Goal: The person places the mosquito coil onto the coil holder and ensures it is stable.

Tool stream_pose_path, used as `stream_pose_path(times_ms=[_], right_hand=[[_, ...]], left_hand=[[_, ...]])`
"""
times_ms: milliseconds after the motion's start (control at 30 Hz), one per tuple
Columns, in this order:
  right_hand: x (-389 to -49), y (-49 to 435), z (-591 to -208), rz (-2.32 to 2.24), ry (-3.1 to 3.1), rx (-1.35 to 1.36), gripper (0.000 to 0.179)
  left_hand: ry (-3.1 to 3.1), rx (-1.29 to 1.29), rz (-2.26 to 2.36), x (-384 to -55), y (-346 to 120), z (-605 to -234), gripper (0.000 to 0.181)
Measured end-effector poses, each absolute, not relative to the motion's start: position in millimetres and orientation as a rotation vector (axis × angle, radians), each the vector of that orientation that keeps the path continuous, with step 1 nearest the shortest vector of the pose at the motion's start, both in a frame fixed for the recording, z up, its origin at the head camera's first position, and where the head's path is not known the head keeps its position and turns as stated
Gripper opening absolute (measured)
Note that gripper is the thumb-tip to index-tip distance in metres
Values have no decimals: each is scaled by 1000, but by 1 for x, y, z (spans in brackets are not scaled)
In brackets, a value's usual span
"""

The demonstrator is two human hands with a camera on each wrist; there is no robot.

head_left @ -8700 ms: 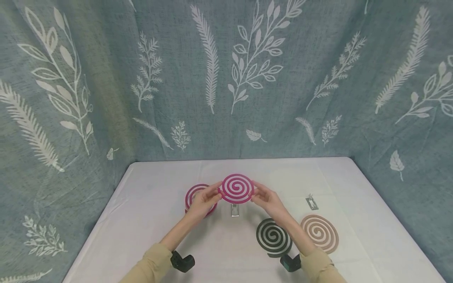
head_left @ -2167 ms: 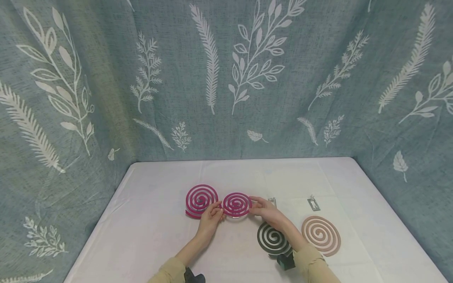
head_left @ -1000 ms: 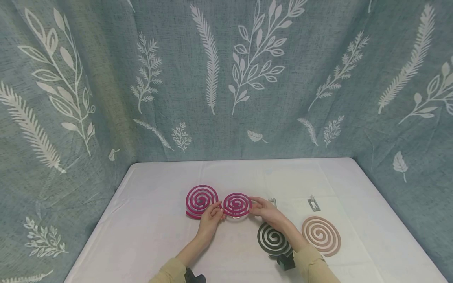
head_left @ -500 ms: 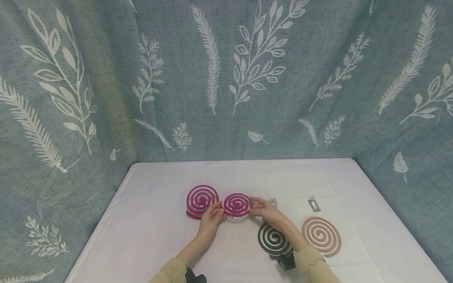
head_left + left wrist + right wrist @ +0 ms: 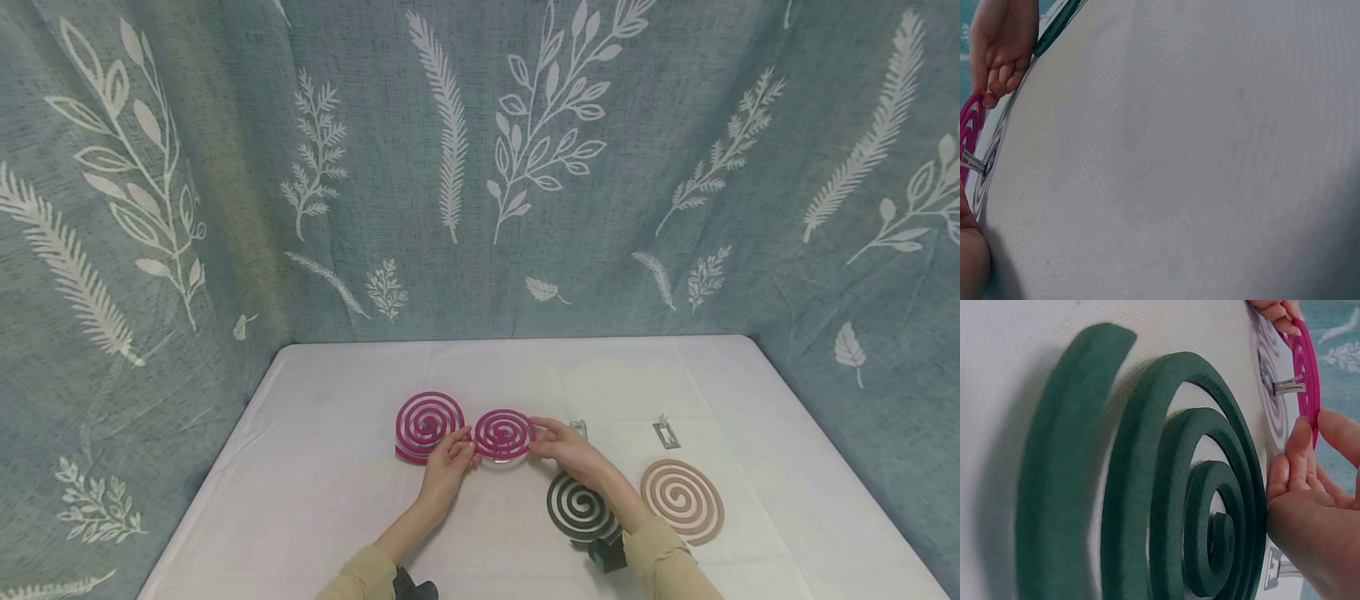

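Note:
A magenta mosquito coil (image 5: 505, 433) hangs level a little above the table, pinched at its left edge by my left hand (image 5: 444, 475) and at its right edge by my right hand (image 5: 566, 450). Under it, a metal coil stand (image 5: 1288, 385) sends its prong up toward the coil in the right wrist view; whether the prong is in the coil's slot, I cannot tell. A second magenta coil (image 5: 408, 414) sits to the left, partly behind my left fingers, with something metallic at its middle.
A dark green coil (image 5: 573, 508) lies below my right forearm, and a tan coil (image 5: 681, 502) lies right of it. Two more metal stands are on the white table (image 5: 337, 417): one stand (image 5: 664, 432) at right, another stand (image 5: 579, 428) half behind my right hand.
Several seconds ago both hands held the magenta coil higher and tilted toward the head camera; it has since come down over the stand and lies flatter. Over the last second, nothing visibly moves.

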State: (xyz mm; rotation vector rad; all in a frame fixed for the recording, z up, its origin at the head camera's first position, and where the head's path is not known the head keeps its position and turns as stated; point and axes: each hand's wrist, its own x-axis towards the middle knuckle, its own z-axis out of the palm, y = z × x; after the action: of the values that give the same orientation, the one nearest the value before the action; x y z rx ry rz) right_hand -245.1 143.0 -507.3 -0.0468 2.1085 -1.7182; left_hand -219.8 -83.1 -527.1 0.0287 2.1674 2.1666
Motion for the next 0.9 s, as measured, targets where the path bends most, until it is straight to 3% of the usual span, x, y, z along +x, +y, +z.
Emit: stream_pose_path(times_ms=[900], right_hand=[[-244,143,-507,-1727,2104,-62,60]], left_hand=[[2168,26,2172,-220,-83,-527,41]])
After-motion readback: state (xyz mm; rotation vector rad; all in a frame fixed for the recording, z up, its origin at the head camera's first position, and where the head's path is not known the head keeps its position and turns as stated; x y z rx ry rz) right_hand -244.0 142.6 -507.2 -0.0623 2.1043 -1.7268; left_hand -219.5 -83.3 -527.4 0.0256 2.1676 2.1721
